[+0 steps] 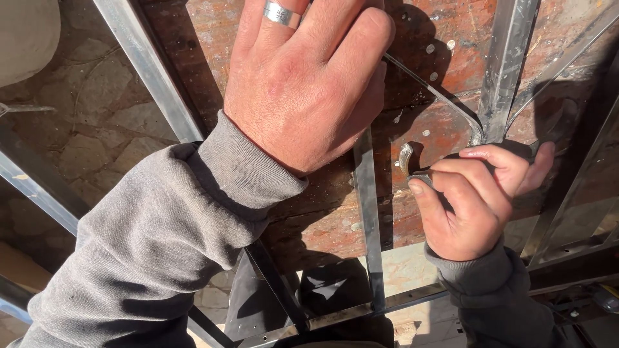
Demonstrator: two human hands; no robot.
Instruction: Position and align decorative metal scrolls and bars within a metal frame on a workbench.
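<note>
Two hands work on one steel frame over a rusty plate. The right hand [474, 203] has its fingers curled tight around a small curved metal piece [406, 160], whose tip sticks up just beside the thumb. The left hand [306, 84], wearing one ring [282, 14], lies flat with its fingers together on a steel bar [369, 212] of the frame, above the rusty plate [425, 129].

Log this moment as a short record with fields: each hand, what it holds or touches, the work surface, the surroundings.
left hand: pressed flat on the metal frame, ring on one finger
right hand: closed in a grip on a small curved metal piece
metal frame: thin bright bars, several meeting at a joint right of centre
work surface: rusty steel plate under the frame, with spatter spots
sleeves: grey sweatshirt
surroundings: stone paving at left
</note>
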